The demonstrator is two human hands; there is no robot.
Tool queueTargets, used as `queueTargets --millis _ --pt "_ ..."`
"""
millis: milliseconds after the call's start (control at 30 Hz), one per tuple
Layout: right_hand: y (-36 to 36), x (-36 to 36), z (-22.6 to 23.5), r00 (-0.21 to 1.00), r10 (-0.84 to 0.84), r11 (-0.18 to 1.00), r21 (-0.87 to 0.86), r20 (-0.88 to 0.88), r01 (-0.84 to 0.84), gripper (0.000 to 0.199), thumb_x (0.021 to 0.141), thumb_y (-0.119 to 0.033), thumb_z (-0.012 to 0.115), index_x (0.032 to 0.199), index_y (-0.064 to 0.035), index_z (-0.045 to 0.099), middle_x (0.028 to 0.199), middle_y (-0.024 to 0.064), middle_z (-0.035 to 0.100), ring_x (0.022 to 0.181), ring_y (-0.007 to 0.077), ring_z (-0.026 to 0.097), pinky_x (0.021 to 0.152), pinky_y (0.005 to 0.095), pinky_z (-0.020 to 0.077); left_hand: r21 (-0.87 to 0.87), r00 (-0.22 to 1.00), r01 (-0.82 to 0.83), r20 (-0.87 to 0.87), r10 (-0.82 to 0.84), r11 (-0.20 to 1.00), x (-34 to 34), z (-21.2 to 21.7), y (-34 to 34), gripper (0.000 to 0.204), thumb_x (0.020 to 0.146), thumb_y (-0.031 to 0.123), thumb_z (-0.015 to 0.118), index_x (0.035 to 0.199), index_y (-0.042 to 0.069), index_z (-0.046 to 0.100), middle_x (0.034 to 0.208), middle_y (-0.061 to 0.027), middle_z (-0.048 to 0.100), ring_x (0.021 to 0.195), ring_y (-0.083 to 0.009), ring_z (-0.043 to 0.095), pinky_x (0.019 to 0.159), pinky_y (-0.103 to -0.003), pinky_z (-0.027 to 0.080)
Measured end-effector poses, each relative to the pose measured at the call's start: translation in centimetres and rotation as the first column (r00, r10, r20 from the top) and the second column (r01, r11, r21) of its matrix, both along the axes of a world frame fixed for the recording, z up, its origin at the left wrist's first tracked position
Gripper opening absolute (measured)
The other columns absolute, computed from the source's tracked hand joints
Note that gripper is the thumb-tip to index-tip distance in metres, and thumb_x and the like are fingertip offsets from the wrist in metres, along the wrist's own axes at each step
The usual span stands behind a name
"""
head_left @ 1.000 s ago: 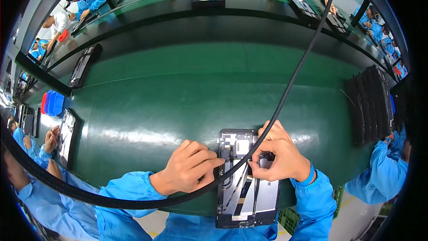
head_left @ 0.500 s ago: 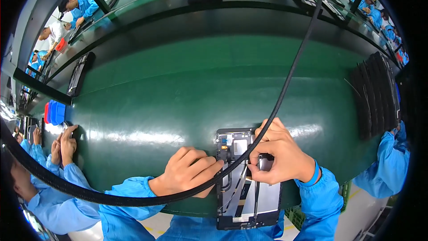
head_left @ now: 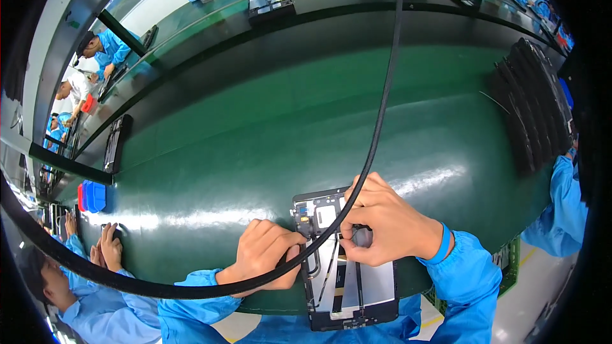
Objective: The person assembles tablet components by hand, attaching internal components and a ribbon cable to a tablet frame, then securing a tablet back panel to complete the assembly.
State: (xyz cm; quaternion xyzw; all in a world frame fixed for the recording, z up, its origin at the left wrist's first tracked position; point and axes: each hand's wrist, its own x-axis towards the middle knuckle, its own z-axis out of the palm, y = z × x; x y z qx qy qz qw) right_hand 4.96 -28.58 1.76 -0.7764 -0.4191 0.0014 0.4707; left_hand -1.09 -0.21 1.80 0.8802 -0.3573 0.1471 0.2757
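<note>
An opened tablet [head_left: 380,284] lies at the table's near edge, overhanging it slightly. It has a black frame, a silver inner plate and thin dark ribbon cables, and its far end points away from me. My left hand [head_left: 264,251], fingers curled, grips its left edge. Over the upper right part is my right hand [head_left: 395,226], thumb and forefinger pinched close to the tablet's middle. Whatever sits between those fingertips is too small or hidden to make out. A blue band circles my right wrist.
A thick black cable [head_left: 376,146] arcs in front of my view. Dark panels [head_left: 532,108] stand stacked at right. Blue bins [head_left: 94,196] and a co-worker's hands [head_left: 109,248] are at left. Behind a raised ledge lies another opened device [head_left: 271,3]. A green crate [head_left: 508,267] stands below the table.
My view has turned a little, so the whole scene sits tilted. Both hands stay at the tablet, the right one still pinching. At the far bench a person in blue has come more into view.
</note>
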Motion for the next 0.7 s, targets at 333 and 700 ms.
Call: queueTargets --millis 333,700 --pt "-0.8 0.7 0.7 1.0 0.012 0.999 0.046 0.01 -0.012 0.017 0.073 -0.01 0.084 0.072 -0.0097 0.067 0.079 0.0059 0.055 0.086 0.0277 0.053 0.077 0.0419 0.0389 0.124 0.991 -0.105 0.1 0.092 0.987 -1.9 0.1 -0.9 0.033 0.075 0.011 0.071 0.106 0.003 0.077 0.088 -0.009 0.07 0.072 -0.0274 0.059 0.071 -0.044 0.044" --pt "-2.8 1.6 2.2 0.995 -0.072 0.996 -0.06 -0.07 0.068 0.011 0.074 -0.008 0.084 0.073 -0.0049 0.073 0.082 0.007 0.061 0.085 0.0277 0.057 0.074 0.0401 0.0457 0.223 0.909 0.3 0.229 -0.349 0.928 4.0 0.1 -0.5 0.034 0.073 0.022 0.075 0.106 0.019 0.084 0.104 0.0057 0.074 0.094 -0.0179 0.064 0.103 -0.043 0.049"
